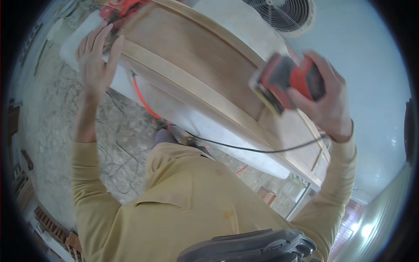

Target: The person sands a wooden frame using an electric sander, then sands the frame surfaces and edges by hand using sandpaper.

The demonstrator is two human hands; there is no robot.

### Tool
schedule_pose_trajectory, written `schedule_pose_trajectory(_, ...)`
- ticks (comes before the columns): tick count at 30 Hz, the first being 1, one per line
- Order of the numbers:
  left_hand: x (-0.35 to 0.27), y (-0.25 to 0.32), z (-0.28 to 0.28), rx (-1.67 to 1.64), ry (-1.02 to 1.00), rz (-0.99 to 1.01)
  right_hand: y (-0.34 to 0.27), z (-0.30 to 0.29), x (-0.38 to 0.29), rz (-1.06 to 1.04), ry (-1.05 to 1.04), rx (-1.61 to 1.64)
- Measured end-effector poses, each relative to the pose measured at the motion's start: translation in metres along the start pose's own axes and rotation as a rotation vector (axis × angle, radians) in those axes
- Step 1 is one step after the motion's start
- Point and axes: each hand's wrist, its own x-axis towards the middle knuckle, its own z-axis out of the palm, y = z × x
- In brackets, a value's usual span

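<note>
My right hand point(327, 95) grips a red and black corded electric sander point(288, 82), held tilted near the right part of a wooden panel with raised frame strips point(203, 65). The sander is blurred, and its pad faces down and left; whether it touches the wood I cannot tell. A black cord point(229, 146) hangs below it. At the panel's left end, my left hand point(96, 59) is spread with its fingers apart, close to the frame's corner, holding nothing. Beyond its fingertips lies a blurred red tool or hose point(121, 11).
The panel lies on a white-topped work surface point(209, 121). An orange-red hose point(142, 100) hangs at its near side. Loose cables point(121, 163) cross the floor. A round fan point(281, 14) stands beyond the panel. Wood pieces point(54, 224) lie at lower left.
</note>
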Motion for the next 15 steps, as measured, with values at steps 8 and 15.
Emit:
schedule_pose_trajectory(8,-0.002,-0.006,0.056,-1.262,-0.116,-0.825,-0.069,0.031,0.071,0.107,-0.226,0.052)
schedule_pose_trajectory(15,-0.014,0.007,0.071,-1.691,0.044,-0.843,-0.122,0.071,0.181,-0.036,-0.202,0.019)
